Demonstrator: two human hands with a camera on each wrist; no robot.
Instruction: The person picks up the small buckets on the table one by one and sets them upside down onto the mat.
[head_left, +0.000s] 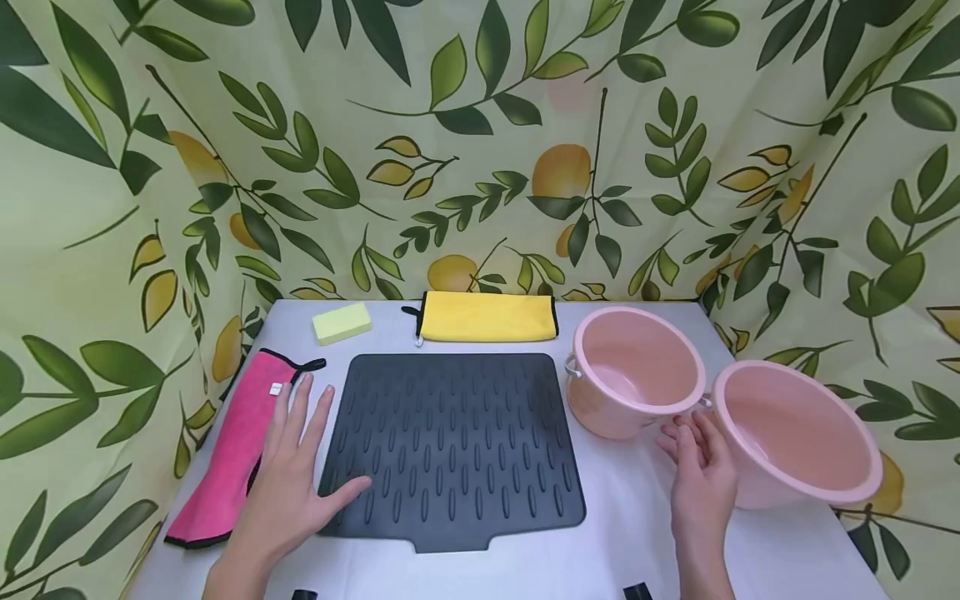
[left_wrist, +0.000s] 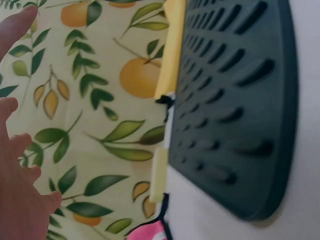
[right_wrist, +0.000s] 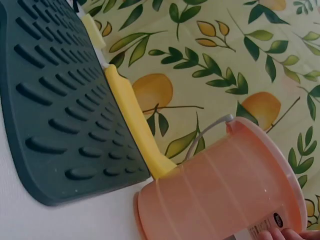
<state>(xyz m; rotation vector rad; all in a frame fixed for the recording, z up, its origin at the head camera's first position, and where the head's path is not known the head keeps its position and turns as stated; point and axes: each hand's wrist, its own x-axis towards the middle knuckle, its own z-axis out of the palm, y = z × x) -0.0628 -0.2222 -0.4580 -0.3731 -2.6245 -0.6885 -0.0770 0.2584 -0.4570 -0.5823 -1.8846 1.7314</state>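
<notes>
My left hand [head_left: 285, 483] is spread with straight fingers over the pink cloth [head_left: 232, 450] and the left edge of a dark grey ridged drying mat [head_left: 457, 450]. In the left wrist view, that hand [left_wrist: 22, 190] holds nothing. My right hand [head_left: 703, 471] has loosely bent fingers between two pink buckets, the smaller bucket [head_left: 607, 408] and the larger bucket [head_left: 765, 475]. Its fingertips [right_wrist: 280, 234] appear beside the labelled side of a bucket [right_wrist: 215, 185] in the right wrist view; whether they touch it, I cannot tell.
Behind the mat lies a folded yellow cloth [head_left: 487, 317] with black edging. A pale yellow sponge [head_left: 342, 323] sits at the back left of the white table [head_left: 525, 571]. Leaf-and-lemon patterned fabric [head_left: 450, 167] hangs around the back and sides.
</notes>
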